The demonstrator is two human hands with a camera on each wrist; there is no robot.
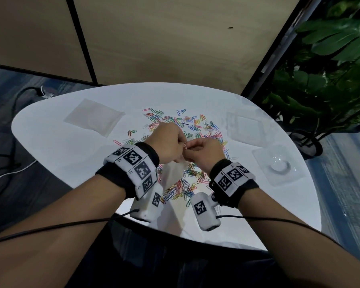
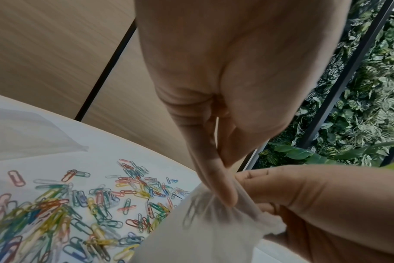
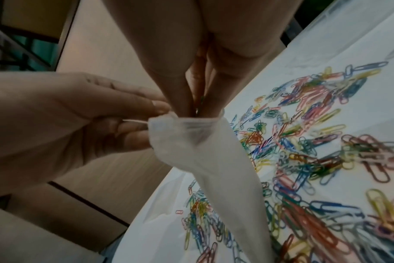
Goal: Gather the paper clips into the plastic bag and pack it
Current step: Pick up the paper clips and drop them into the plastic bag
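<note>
Many coloured paper clips (image 1: pixel 191 125) (image 2: pixel 56 210) (image 3: pixel 315 151) lie scattered on the white table (image 1: pixel 50 142). A small translucent plastic bag (image 1: pixel 173 173) (image 2: pixel 202 231) (image 3: pixel 214 160) hangs above them between both hands. My left hand (image 1: pixel 180 143) (image 2: pixel 227 197) (image 3: pixel 160 108) pinches the rim of the bag and holds its mouth up. My right hand (image 1: pixel 190 148) (image 3: pixel 198 108) (image 2: pixel 259 195) has its fingertips bunched together inside the bag's mouth, pinching a few clips. Grey shapes of clips show through the bag's wall in the left wrist view.
A flat stack of spare plastic bags (image 1: pixel 94 117) lies at the far left of the table. Two clear plastic trays (image 1: pixel 244 127) (image 1: pixel 277 165) sit at the right. A large potted plant (image 1: pixel 324 69) stands beyond the right edge. Cables (image 1: pixel 13 169) run over the floor at left.
</note>
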